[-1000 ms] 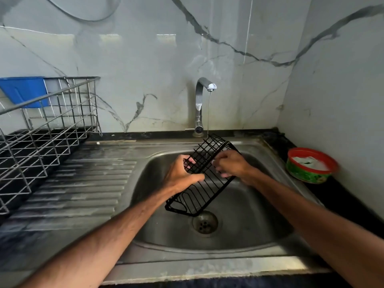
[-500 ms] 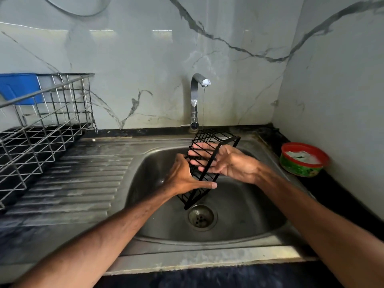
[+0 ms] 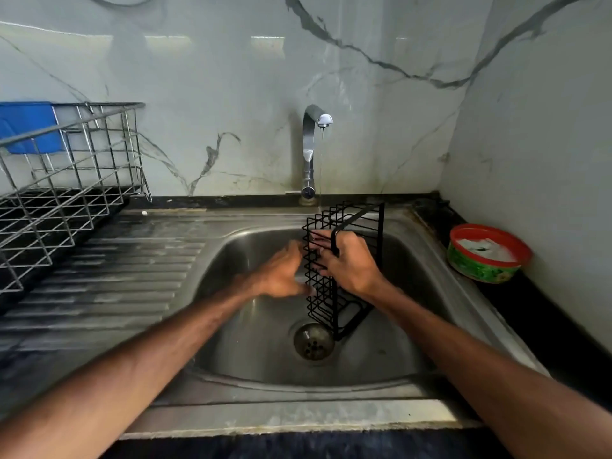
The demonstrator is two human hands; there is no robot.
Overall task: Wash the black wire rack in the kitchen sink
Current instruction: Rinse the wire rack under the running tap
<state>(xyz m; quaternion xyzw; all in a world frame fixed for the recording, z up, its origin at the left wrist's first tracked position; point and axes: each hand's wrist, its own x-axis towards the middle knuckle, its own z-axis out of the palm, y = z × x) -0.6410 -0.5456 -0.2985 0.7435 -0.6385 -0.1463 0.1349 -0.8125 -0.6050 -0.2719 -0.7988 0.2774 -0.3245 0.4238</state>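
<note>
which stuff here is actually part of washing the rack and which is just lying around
In use: black wire rack, held on end under the running tap; sink; right hand gripping the rack; left hand at its side, blurred.
Lying about: steel dish drainer; blue container seen through its wires; red-rimmed green tub on the counter.

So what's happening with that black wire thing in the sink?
A person is washing a black wire rack in the kitchen sink. The right hand grips its frame and holds it up on end by the drain, under a thin stream of water from the tap. The left hand is against the mesh side, too blurred to tell whether it grips or rubs.
</note>
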